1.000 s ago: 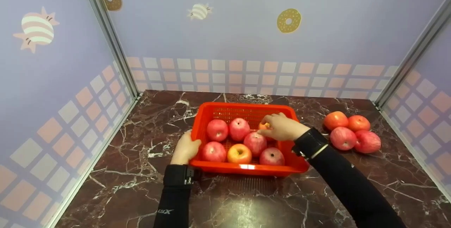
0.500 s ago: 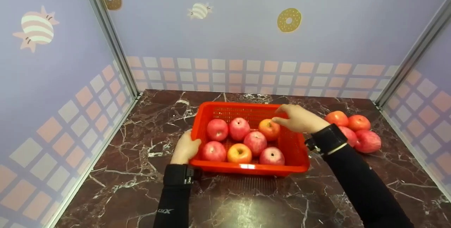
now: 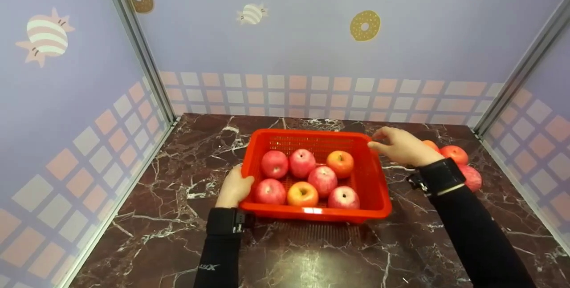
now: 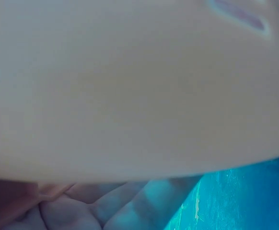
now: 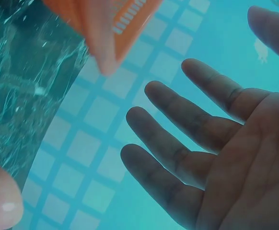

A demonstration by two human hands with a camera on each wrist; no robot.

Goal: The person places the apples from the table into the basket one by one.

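Observation:
A red plastic basket (image 3: 285, 211) stands on the table with several red and yellow-red apples in it, among them an orange-red apple (image 3: 340, 164) at its back right. My left hand (image 3: 234, 186) grips the basket's left side, thumb over the rim. In the left wrist view a large pale blurred surface hides most of that hand (image 4: 106, 206). Just outside the basket's back right corner is my right hand (image 3: 403, 145), holding nothing. The right wrist view shows its fingers (image 5: 178, 158) spread and gently bent.
Several more apples (image 3: 454, 154) lie on the dark marbled table (image 3: 178, 243) to the right, partly hidden by my right hand and wrist. Lilac panels (image 3: 285, 47) enclose the table at the back, left and right.
My right hand has drawn away from the orange-red apple and moved right, out of the basket, leaving that apple inside. My left hand and the basket have stayed in place.

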